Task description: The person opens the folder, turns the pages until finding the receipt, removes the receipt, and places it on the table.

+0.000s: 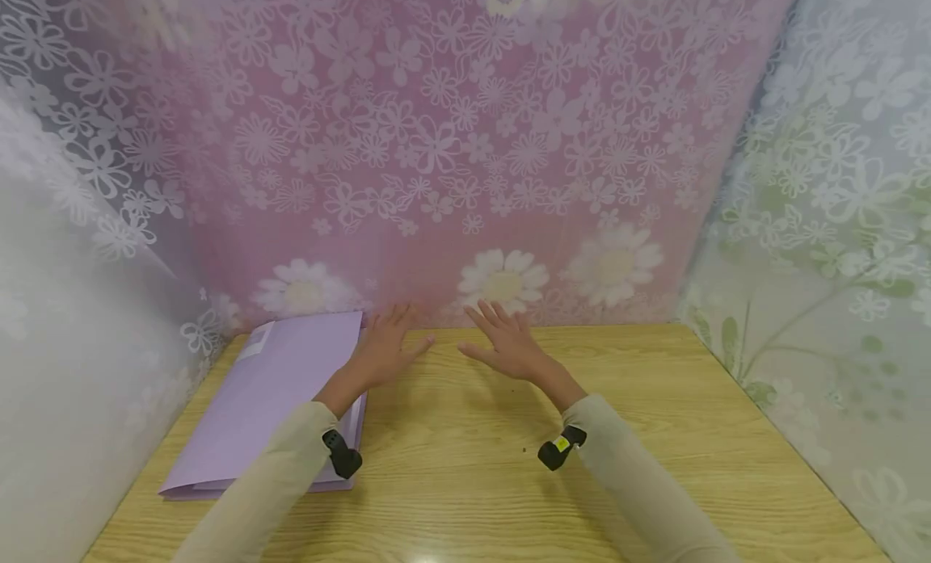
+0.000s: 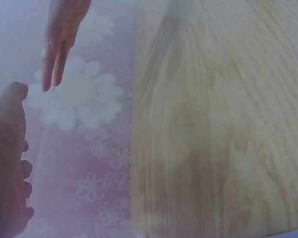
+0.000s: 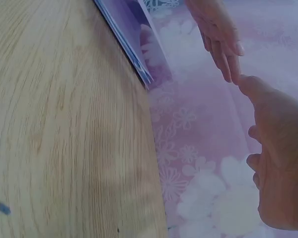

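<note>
Both hands are held out with fingers spread near the far edge of the wooden table, holding nothing. In the head view the left hand (image 1: 381, 353) is beside the right edge of a purple folder (image 1: 276, 401), its forearm crossing over the folder. The right hand (image 1: 507, 345) is a little to the right, thumb toward the left hand, with a gap between the two. The left wrist view has the left hand (image 2: 7, 163) at its left border. In the right wrist view the right hand (image 3: 283, 153) appears at the right, with the folder's edge (image 3: 124, 42) at the top.
The wooden table (image 1: 451, 466) meets a pink flowered backdrop (image 1: 436, 159) at the back. Pale flowered sheets hang on the left (image 1: 87, 304) and right (image 1: 822, 248). A black wrist camera (image 1: 342, 456) is on the left sleeve, another black camera (image 1: 556, 450) on the right.
</note>
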`<state>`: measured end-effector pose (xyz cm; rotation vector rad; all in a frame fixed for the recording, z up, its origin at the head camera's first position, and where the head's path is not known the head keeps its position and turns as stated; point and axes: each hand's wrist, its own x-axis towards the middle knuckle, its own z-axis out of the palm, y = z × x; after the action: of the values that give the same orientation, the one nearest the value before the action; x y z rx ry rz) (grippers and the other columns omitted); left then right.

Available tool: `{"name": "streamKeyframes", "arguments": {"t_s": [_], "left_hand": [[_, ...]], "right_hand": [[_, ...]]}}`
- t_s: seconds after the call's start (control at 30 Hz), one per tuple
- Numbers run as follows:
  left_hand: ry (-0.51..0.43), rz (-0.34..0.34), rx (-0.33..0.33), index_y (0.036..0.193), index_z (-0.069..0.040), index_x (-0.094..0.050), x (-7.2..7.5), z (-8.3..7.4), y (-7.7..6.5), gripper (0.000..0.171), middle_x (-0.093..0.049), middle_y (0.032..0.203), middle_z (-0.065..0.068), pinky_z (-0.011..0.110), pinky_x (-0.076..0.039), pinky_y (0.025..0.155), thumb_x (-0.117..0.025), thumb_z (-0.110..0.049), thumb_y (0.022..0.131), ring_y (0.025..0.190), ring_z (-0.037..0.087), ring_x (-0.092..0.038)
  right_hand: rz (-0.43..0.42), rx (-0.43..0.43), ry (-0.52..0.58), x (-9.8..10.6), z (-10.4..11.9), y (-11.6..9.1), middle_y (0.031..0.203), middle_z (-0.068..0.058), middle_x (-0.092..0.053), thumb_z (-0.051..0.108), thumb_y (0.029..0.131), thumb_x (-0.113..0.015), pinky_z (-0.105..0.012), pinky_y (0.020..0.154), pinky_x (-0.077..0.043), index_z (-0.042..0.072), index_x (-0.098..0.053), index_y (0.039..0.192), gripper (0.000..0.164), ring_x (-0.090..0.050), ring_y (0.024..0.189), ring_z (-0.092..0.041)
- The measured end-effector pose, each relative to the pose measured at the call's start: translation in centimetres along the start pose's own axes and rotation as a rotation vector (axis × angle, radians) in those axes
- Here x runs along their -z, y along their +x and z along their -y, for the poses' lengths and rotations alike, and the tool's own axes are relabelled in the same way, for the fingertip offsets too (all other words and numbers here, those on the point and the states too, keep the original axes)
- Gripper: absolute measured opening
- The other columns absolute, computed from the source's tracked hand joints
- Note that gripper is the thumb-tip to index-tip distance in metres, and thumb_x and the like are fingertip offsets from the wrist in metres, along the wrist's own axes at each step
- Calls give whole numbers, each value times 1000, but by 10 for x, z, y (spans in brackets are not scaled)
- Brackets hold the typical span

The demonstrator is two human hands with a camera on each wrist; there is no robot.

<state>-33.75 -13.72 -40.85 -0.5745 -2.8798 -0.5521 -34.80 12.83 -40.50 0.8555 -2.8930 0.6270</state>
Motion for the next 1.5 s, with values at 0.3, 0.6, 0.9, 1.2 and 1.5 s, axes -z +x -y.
{"name": "streamKeyframes", "arguments": {"t_s": [0.3, 0.6, 0.9, 1.2, 1.5], "left_hand": [[-169, -34, 46, 165, -14, -15, 37, 27, -12, 74, -16, 170, 19, 68, -6, 123, -38, -54, 107, 154, 45, -23], [-298, 49, 216, 166, -13, -3, 68, 72, -51, 81, -2, 171, 24, 71, -16, 120, -33, -60, 107, 154, 51, -10], [-259, 41, 298, 160, 8, -5, 67, 134, -104, 86, -12, 162, 39, 73, -22, 116, -39, -51, 108, 146, 61, -18], [-223, 36, 370, 155, 17, -7, 61, 186, -151, 84, -14, 155, 48, 76, -19, 114, -46, -41, 107, 141, 68, -17], [-253, 158, 513, 152, 21, -5, 58, 206, -175, 88, -10, 153, 49, 75, -18, 115, -34, -50, 109, 141, 68, -13]], "right_hand": [[12, 5, 257, -21, 22, 11, 172, -9, -14, 53, 105, -47, -66, 125, -7, 22, -16, 165, 74, -6, 160, -33], [129, -57, 588, -69, 58, 20, 172, -3, -19, 59, 104, -45, -59, 125, -24, 25, -18, 165, 75, -18, 159, -31], [196, -119, 755, -116, 93, 27, 166, -15, -31, 47, 107, -44, -52, 123, -33, 9, -25, 163, 70, -35, 152, -34], [128, -173, 629, -144, 116, 31, 162, -18, -40, 47, 108, -42, -54, 124, -29, 5, -31, 160, 68, -34, 152, -38], [24, -117, 533, -158, 149, 31, 159, -23, -40, 45, 107, -42, -63, 126, -12, -3, -37, 154, 68, -25, 154, -45]]}}
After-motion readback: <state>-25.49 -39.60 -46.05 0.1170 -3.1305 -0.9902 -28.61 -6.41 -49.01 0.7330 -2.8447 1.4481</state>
